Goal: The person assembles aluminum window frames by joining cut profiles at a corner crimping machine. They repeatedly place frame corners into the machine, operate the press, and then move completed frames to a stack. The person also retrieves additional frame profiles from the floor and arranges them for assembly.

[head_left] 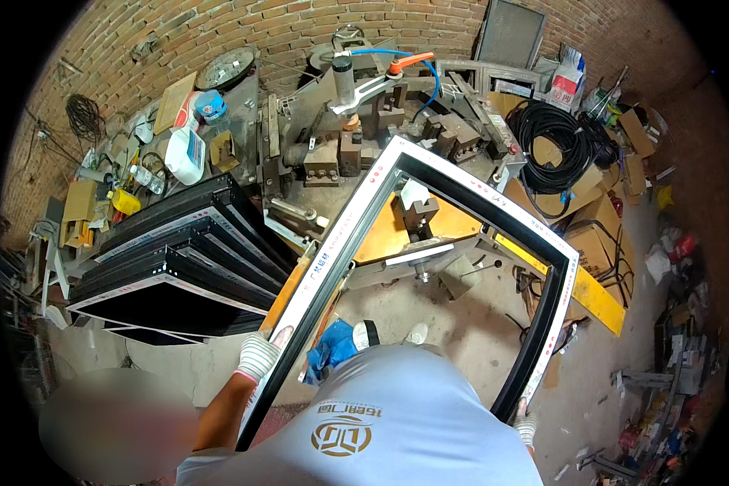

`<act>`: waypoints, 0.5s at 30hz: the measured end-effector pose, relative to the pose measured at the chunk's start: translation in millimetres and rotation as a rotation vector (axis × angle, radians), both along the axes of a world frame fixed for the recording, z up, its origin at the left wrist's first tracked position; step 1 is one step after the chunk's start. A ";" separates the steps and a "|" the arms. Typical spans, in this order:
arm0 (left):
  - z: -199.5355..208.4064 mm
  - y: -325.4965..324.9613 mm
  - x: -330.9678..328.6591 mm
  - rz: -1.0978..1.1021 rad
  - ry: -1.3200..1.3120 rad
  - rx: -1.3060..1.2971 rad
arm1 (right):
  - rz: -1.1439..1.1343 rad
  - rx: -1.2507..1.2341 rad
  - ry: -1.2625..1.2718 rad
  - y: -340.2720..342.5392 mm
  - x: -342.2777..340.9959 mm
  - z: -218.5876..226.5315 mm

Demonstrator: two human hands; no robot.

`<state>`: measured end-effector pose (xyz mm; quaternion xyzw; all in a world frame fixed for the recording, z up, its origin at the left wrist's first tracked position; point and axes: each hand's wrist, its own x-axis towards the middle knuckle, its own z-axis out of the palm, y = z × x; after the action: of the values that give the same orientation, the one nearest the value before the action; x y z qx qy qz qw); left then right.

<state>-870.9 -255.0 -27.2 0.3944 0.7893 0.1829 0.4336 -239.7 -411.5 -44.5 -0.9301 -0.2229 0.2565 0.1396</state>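
A rectangular window frame (332, 253), black on its inner edge with white printed film on its face, is held up in front of my body at a slant. My left hand (257, 356), in a white striped glove, is closed around its left side rail. My right hand (525, 427), gloved likewise and only partly visible, grips the lower end of the right rail. Through the frame's opening show my shoes and part of a metal machine (320, 166). The frame's far corner overlaps that machine. My shirt hides the frame's near edge.
At left stands a stack of similar black frames (170, 283). An orange lever (413, 61) tops the machine. Bottles and a white jug (185, 154) sit at far left. Black coiled hose (543, 154) lies on cardboard at right, near a yellow bar (599, 301). Blue cloth (330, 350) lies below.
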 end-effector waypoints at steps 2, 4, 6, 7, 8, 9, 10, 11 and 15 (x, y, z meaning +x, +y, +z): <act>7.4 -4.8 1.2 -0.034 0.086 -0.107 | -0.027 0.037 0.051 -9.1 6.9 -5.6; -25.6 -18.9 -13.5 -0.052 0.121 -0.142 | -0.002 0.017 0.002 -4.6 6.8 -4.1; -36.9 -22.2 -14.9 -0.100 0.165 -0.068 | -0.003 0.046 -0.007 -15.5 11.4 -9.0; -35.4 -19.4 -12.9 -0.044 0.103 -0.067 | 0.003 0.051 -0.017 -17.7 14.0 -11.7; -21.1 -15.1 -5.2 0.012 0.041 -0.070 | 0.021 0.030 -0.036 -19.2 19.5 -16.0; -13.8 -12.8 0.0 0.066 -0.020 -0.074 | 0.037 0.008 -0.054 -20.2 24.5 -19.8; -41.3 -19.0 -7.9 0.116 -0.090 -0.016 | 0.053 -0.014 -0.073 -23.1 28.9 -22.2; -53.2 -21.8 -13.4 0.125 -0.071 -0.010 | 0.073 -0.061 -0.076 1.7 3.1 9.2; -54.2 -32.1 -1.9 0.099 0.243 0.035 | 0.023 -0.068 0.128 -3.5 18.5 4.5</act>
<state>-872.8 -287.1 -81.4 0.3819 0.8511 0.1686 0.3184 -221.2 -415.0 -40.1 -0.9134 -0.2152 0.3244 0.1192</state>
